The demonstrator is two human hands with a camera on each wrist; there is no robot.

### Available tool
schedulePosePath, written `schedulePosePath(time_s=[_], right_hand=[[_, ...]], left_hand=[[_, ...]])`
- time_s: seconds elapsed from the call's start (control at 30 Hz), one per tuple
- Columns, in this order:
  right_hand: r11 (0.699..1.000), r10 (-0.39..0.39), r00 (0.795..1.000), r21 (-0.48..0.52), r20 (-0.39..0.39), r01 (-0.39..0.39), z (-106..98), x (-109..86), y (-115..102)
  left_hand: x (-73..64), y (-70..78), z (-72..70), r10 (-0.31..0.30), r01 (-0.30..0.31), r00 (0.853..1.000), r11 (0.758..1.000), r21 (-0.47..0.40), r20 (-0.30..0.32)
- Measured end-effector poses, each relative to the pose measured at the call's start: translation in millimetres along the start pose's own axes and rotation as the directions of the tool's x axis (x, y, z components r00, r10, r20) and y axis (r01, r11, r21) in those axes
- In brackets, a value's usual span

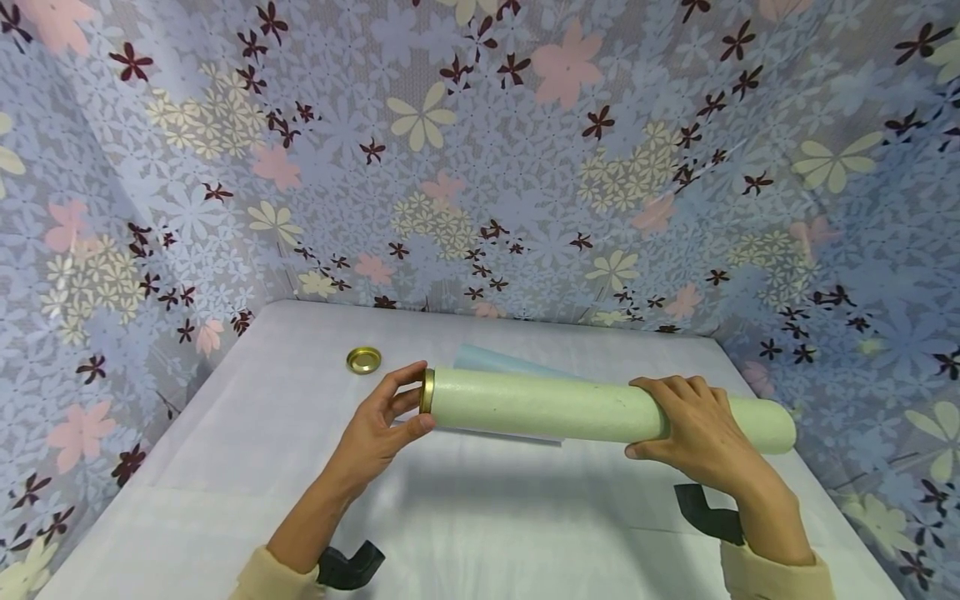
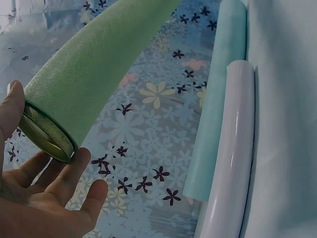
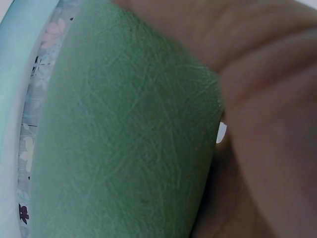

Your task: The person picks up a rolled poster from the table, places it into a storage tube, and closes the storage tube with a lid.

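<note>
While the right hand [image 1: 693, 429] carries most of the pale green cardboard tube [image 1: 540, 406], the left hand [image 1: 375, 429] attends to its left end. The tube lies crosswise between the hands, raised over the table [image 1: 225, 400], to judge by the soft shadow on the near side; held like that, its end is probably easier to reach.

The right hand is wrapped round the tube well towards the right end, fingers over the top and far side, thumb along the near side. This likely steadies the long body and keeps it from rolling or dipping.

The left hand pinches the gold metal end piece [image 1: 427, 392], thumb on the near side and fingertips on the far side, the palm facing the end. Such a grip across the rim would suit pressing or pulling squarely. Whether this piece is a separate cap or a fixed collar, I cannot tell.

On the table's far left, apart from both hands, rests a round gold lid [image 1: 363, 360], perhaps set there to keep it out of the way. A light blue roll [image 2: 218, 109] and a glossy white roll [image 2: 233, 148] lie side by side below the tube, the blue one farther. Floral fabric [image 1: 480, 167] hangs beyond the table.
</note>
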State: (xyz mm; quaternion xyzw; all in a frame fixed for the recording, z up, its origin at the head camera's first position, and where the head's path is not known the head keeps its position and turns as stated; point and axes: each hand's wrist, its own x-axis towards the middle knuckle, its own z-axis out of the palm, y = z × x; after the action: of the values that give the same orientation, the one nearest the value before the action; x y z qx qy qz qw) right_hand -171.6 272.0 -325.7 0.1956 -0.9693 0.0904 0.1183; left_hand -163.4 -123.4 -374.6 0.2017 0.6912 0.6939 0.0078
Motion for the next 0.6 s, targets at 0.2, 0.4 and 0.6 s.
schedulePosePath(time_s=[0.2, 0.4, 0.6], right_hand=[[1.0, -0.001, 1.0, 0.003, 0.001, 0.001, -0.6, 0.2, -0.7], [1.0, 0.003, 1.0, 0.01, 0.011, -0.003, -2.3, -0.3, 0.0], [1.0, -0.003, 1.0, 0.006, 0.003, 0.003, -2.7, -0.6, 1.3]], left_hand=[[1.4, 0.7, 2.4, -0.005, 0.006, 1.0, 1.0, -0.008, 0.002], [0.3, 1.2, 2.5, -0.02, 0.021, 1.0, 0.999, -0.029, 0.015], [-0.9, 1.1, 0.1, -0.004, 0.004, 0.999, 1.0, -0.007, 0.032]])
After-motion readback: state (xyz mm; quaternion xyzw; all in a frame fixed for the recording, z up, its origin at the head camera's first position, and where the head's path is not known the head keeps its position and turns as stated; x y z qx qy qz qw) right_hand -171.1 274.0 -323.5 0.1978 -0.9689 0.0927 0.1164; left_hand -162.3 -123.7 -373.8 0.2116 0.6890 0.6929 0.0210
